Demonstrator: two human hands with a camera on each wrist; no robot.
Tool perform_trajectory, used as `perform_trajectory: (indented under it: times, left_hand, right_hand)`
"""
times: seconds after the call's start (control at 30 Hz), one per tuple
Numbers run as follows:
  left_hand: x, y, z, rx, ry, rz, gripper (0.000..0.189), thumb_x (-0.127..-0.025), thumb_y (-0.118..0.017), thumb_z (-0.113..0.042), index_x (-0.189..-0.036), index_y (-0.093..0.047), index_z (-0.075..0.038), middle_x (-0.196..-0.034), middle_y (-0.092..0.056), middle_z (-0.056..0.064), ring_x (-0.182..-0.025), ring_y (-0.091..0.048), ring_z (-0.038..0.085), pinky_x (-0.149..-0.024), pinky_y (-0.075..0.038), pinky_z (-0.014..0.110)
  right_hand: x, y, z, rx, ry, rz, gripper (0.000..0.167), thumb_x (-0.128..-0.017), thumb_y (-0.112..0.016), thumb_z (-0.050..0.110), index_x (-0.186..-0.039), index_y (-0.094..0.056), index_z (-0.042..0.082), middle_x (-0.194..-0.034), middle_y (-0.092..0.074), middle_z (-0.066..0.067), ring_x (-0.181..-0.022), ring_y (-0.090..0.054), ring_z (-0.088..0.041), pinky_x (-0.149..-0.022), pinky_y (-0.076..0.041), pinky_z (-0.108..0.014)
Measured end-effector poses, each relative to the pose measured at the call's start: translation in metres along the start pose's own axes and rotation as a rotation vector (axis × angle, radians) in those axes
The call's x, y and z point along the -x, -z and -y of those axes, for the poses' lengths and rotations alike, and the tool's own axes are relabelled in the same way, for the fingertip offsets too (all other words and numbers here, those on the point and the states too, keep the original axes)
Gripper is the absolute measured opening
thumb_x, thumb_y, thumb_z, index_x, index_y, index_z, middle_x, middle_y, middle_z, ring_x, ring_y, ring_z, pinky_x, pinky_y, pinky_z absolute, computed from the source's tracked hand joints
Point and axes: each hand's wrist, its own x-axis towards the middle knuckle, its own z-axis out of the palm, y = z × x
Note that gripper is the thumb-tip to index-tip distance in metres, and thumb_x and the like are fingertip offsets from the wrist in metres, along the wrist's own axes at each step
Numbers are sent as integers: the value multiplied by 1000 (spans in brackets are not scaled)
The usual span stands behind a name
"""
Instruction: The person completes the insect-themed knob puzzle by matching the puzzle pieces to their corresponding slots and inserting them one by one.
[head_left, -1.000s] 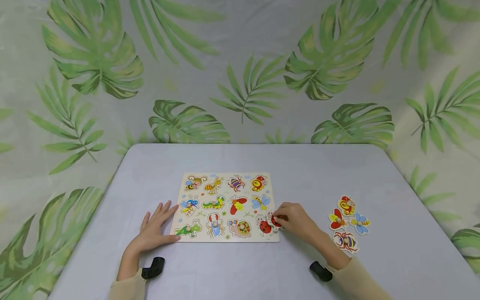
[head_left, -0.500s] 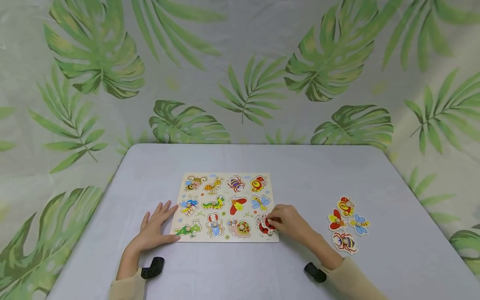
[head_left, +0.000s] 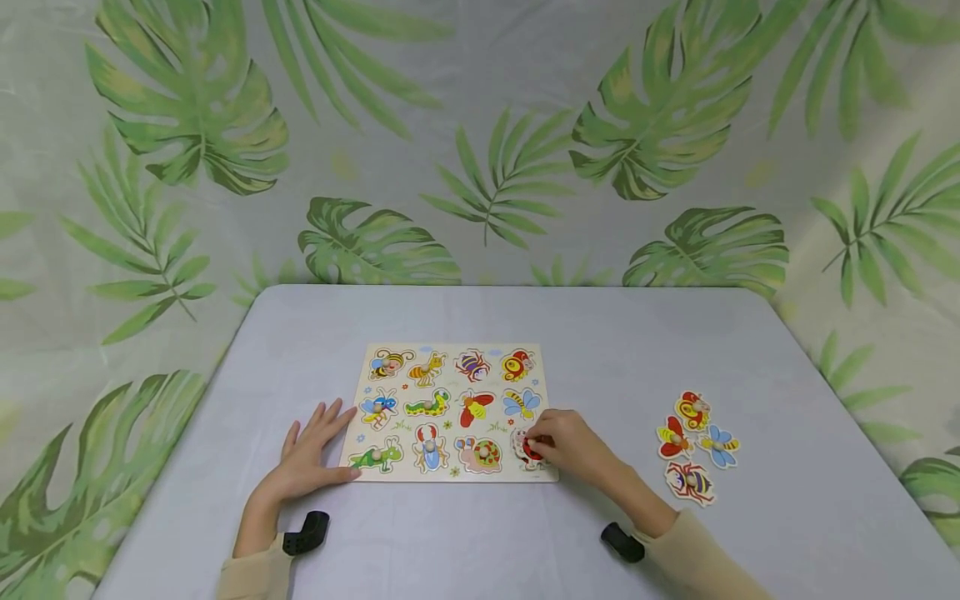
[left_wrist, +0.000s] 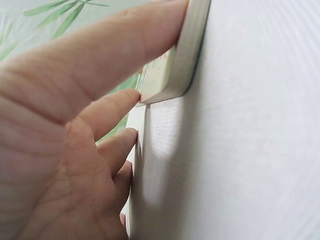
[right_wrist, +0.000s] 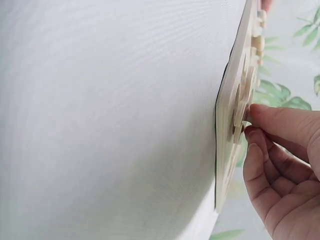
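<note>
A wooden insect puzzle board point(head_left: 450, 477) lies on the table. At its near right corner my right hand point(head_left: 572, 446) pinches a ladybug puzzle piece point(head_left: 531, 451) by its knob, right over the ladybug picture. In the right wrist view the ladybug piece point(right_wrist: 242, 112) stands slightly tilted against the board's face, thumb and fingertips at its knob. My left hand point(head_left: 311, 454) rests with spread, straight fingers at the board's left edge. The left wrist view shows the left thumb point(left_wrist: 125, 42) on the board's edge point(left_wrist: 172, 80) and the other fingertips along its side.
To the right lie several loose knobbed pieces: a red-and-yellow round bug point(head_left: 692, 411), a red-winged bug point(head_left: 675, 437), a blue-winged bee point(head_left: 719, 447) and a purple spider point(head_left: 691, 483). Several pieces with knobs, such as a caterpillar point(head_left: 427, 403), sit in the board. A leaf-print cloth point(head_left: 495, 183) hangs behind.
My right hand has moved left with the ladybug piece, from beside the matching ladybug picture to over it. The left hand has stayed in place.
</note>
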Motion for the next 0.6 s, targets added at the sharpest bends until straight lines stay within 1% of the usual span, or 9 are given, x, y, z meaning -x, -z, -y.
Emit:
perform_trajectory:
  times: [0.33,0.6]
  left_hand:
    - [0,0,1,2,-3,2,93,-67,-80,-32,-145,-35,-12,-156,-16,21,-145,-2,45,-112,10,64]
    - [-1,1,1,-1,-16,8,93,-67,-80,-33,-145,-35,-11,-156,-17,22,-145,-2,45,-112,9,64]
  right_hand:
    - [-2,-3,5,31,-33,9,9,-79,-70,5,-87,-75,3,-81,-69,-4,-69,-54,-4,-56,-44,-11]
    - [-3,-2,8,58,-33,6,8,-79,-71,5,-86,-74,2,-79,-68,-3,-68,-54,-3,-57,-44,-12]
